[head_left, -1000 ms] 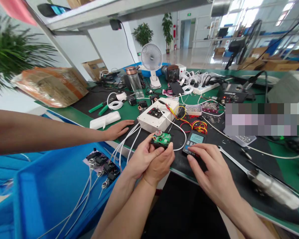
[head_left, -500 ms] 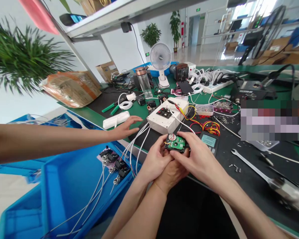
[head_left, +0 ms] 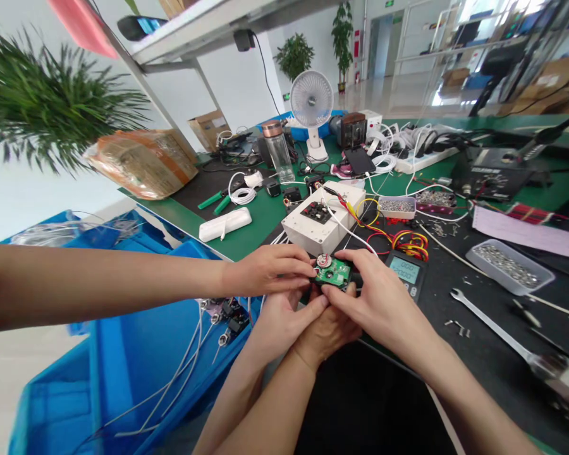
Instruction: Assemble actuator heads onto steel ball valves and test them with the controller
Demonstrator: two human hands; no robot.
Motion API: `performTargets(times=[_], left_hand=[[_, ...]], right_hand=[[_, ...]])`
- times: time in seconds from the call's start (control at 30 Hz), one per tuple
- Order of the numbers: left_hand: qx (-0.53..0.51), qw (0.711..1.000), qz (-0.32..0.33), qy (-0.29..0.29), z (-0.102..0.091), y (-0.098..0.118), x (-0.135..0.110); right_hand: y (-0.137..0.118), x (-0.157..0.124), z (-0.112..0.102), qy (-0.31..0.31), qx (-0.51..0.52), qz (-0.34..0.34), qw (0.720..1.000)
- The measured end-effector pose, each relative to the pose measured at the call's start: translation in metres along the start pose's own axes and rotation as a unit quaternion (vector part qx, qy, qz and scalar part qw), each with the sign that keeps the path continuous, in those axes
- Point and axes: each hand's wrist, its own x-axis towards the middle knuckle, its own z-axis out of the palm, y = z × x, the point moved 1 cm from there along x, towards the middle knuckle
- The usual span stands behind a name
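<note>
A small green circuit board (head_left: pixel 336 272) on a black module is held just above the table's near edge. My left hand (head_left: pixel 325 328) cups it from below with curled fingers. My right hand (head_left: pixel 384 303) pinches the board's right side. A second hand (head_left: pixel 277 319) from below sits against my left hand, thumb on the module. A co-worker's hand (head_left: pixel 265 268) reaches in from the left, fingertips on the board's left edge. Red, yellow and white wires run from the board to a white box (head_left: pixel 320 224).
A meter with a lit screen (head_left: pixel 404 270) lies right of the board; beyond it are a wrench (head_left: pixel 483 319) and a tray of screws (head_left: pixel 509 265). A blue bin (head_left: pixel 137 360) with white cables stands at the lower left. A fan (head_left: pixel 312 101), bottle (head_left: pixel 279 148) and green pliers (head_left: pixel 215 201) are farther back.
The co-worker's hand left the table beside the white bar and came right onto the board. My right hand moved from the meter onto the board a second ago and stays there.
</note>
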Motion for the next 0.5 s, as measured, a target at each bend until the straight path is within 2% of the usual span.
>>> performTargets(times=[0.07,0.13,0.3,0.5], left_hand=[[0.037,0.998,0.015,-0.052,-0.006,-0.004,0.005],[0.064,0.995,0.029,-0.071,-0.006,-0.008,0.005],[0.098,0.992,0.044,-0.068,-0.006,-0.015,-0.002],[0.108,0.991,0.05,-0.058,-0.007,-0.012,-0.001]], right_hand=[[0.0,0.0,0.001,-0.002,0.003,0.0,1.0],[-0.001,0.0,0.002,-0.004,0.007,-0.002,1.0],[-0.001,-0.002,0.005,0.003,0.021,-0.004,1.0],[0.002,-0.015,0.005,0.027,0.031,0.004,0.999]])
